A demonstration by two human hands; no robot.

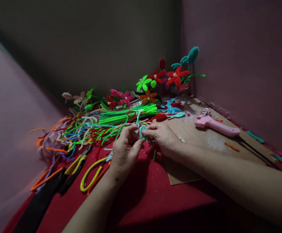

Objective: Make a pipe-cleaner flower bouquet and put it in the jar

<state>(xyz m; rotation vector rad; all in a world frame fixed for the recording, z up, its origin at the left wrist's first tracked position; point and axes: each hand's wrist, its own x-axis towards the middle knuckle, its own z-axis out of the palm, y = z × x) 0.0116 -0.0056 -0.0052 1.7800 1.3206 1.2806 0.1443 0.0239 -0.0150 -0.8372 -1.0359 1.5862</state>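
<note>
Between my two hands is a light teal pipe cleaner (143, 131), bent into a small loop with a length sticking up above the fingers. My left hand (126, 147) pinches it from the left, thumb and fingers closed. From the right, my right hand (161, 137) grips the loop between thumb and fingertips. Just behind the hands lie a bundle of bright green pipe cleaners (128, 114) and a red bud shape (160, 116). Yellow-and-orange-handled scissors (92, 173) lie beside my left wrist, their blades partly hidden by it.
Pliers (74, 168) lie left of the scissors, near tangled coloured pipe cleaners (65, 139). On the brown board (187, 168) at right rests a pink glue gun (216, 125) with a black cord. Finished pipe cleaner flowers (177, 75) line the back, against the walls. Red cloth (141, 200) covers the table.
</note>
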